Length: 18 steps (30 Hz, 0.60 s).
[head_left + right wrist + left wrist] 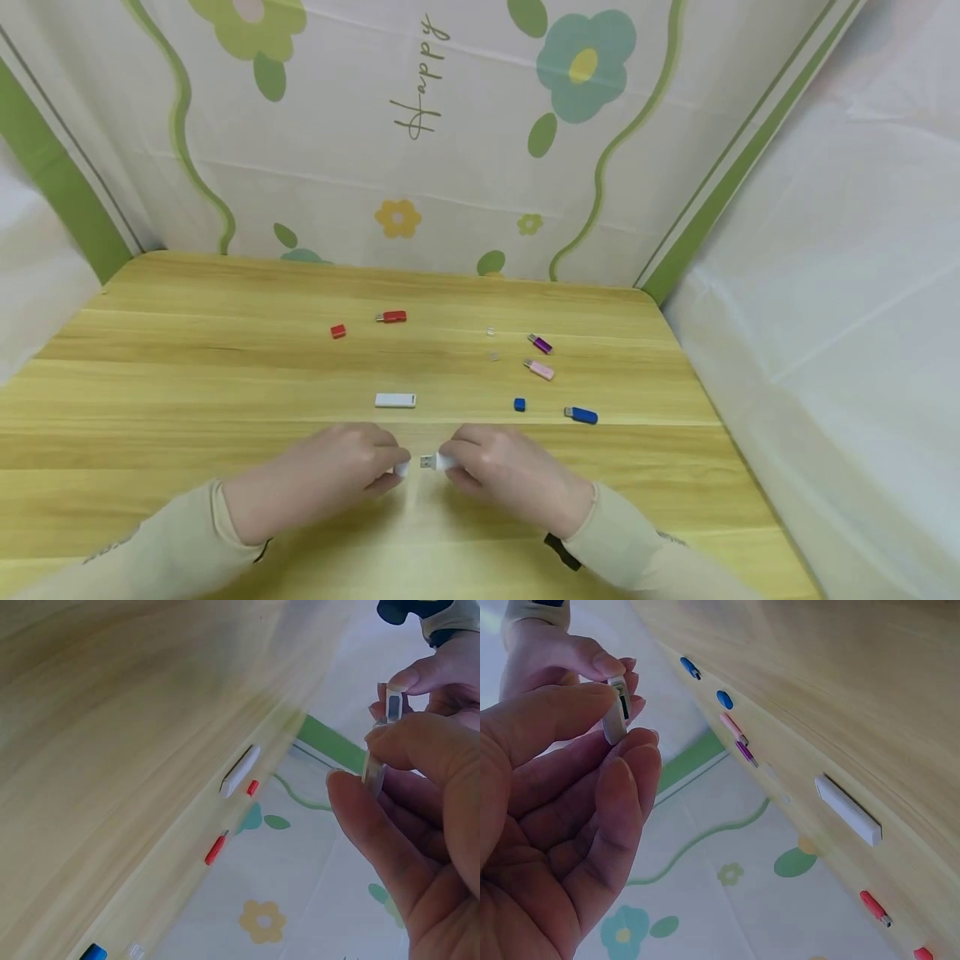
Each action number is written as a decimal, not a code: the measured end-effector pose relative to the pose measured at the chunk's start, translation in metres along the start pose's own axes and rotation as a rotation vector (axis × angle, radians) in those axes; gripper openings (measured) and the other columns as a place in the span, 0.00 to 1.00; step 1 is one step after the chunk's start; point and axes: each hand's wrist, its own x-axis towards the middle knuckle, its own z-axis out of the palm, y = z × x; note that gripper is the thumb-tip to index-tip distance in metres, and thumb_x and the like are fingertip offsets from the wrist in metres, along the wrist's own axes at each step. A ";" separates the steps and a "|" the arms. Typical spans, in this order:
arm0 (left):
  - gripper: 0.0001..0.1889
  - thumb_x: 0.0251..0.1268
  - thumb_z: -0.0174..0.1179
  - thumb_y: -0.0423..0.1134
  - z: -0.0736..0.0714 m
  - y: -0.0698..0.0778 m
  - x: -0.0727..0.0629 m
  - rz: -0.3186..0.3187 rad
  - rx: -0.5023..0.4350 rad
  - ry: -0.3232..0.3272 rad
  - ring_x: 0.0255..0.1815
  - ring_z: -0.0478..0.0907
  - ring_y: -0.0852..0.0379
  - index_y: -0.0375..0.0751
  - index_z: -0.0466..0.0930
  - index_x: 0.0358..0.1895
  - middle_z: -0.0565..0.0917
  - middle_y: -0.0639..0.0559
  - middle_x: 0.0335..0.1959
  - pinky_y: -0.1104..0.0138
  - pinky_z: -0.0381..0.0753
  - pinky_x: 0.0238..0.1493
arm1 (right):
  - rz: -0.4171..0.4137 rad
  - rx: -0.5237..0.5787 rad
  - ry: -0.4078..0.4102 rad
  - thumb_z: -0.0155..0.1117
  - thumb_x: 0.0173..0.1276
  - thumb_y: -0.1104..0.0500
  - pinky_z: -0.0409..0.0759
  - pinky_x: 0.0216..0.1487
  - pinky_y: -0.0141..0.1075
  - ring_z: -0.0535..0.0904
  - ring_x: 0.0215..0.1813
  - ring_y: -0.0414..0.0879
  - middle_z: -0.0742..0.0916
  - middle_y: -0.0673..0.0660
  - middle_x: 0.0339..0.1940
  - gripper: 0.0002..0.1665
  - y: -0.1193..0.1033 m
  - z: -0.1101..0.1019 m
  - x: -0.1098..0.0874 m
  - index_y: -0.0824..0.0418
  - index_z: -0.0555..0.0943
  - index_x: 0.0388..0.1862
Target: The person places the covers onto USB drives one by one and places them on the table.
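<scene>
Low in the middle of the head view, both hands face each other over the table. My left hand [326,475] pinches a small white cap [402,470] between thumb and fingers. Opposite it, my right hand [510,475] grips a white USB flash drive [442,462], its bare metal plug pointing left at the cap. A narrow gap separates plug and cap. In the right wrist view, the cap [394,703] turns its hollow opening this way; fingers hide part of the flash drive [373,774]. Just beyond the hands lies a white stick-shaped piece [395,401].
On the wooden table [187,375] lie a red flash drive [392,317], red cap [338,332], purple flash drive [540,343], pink flash drive [539,369], blue cap [520,404], blue flash drive [581,415] and two clear caps [491,332]. A flowered curtain [465,183] hangs behind.
</scene>
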 end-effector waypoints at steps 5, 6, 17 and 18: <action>0.10 0.47 0.75 0.29 0.003 0.001 -0.001 0.009 0.015 0.023 0.25 0.74 0.67 0.41 0.81 0.28 0.80 0.59 0.24 0.76 0.77 0.27 | -0.016 0.004 0.037 0.73 0.60 0.64 0.75 0.41 0.18 0.80 0.34 0.34 0.85 0.49 0.34 0.08 -0.004 -0.001 -0.001 0.61 0.85 0.38; 0.10 0.46 0.75 0.29 0.003 0.001 -0.001 0.013 0.019 0.029 0.25 0.74 0.67 0.41 0.81 0.28 0.80 0.59 0.24 0.76 0.76 0.27 | -0.022 0.001 0.044 0.73 0.60 0.64 0.75 0.41 0.18 0.80 0.34 0.34 0.85 0.49 0.34 0.08 -0.004 -0.001 -0.001 0.61 0.85 0.38; 0.10 0.46 0.75 0.30 0.008 0.002 -0.001 0.045 0.021 0.070 0.27 0.76 0.66 0.41 0.83 0.31 0.81 0.58 0.26 0.76 0.77 0.28 | -0.047 -0.021 0.080 0.74 0.59 0.64 0.76 0.40 0.19 0.80 0.34 0.35 0.85 0.49 0.34 0.08 -0.007 0.001 -0.003 0.60 0.85 0.37; 0.10 0.46 0.75 0.30 0.008 0.002 -0.001 0.043 0.022 0.069 0.27 0.76 0.66 0.41 0.84 0.31 0.81 0.58 0.26 0.76 0.77 0.28 | -0.046 -0.019 0.080 0.74 0.59 0.64 0.76 0.40 0.19 0.80 0.34 0.35 0.85 0.49 0.34 0.08 -0.007 0.001 -0.003 0.60 0.85 0.37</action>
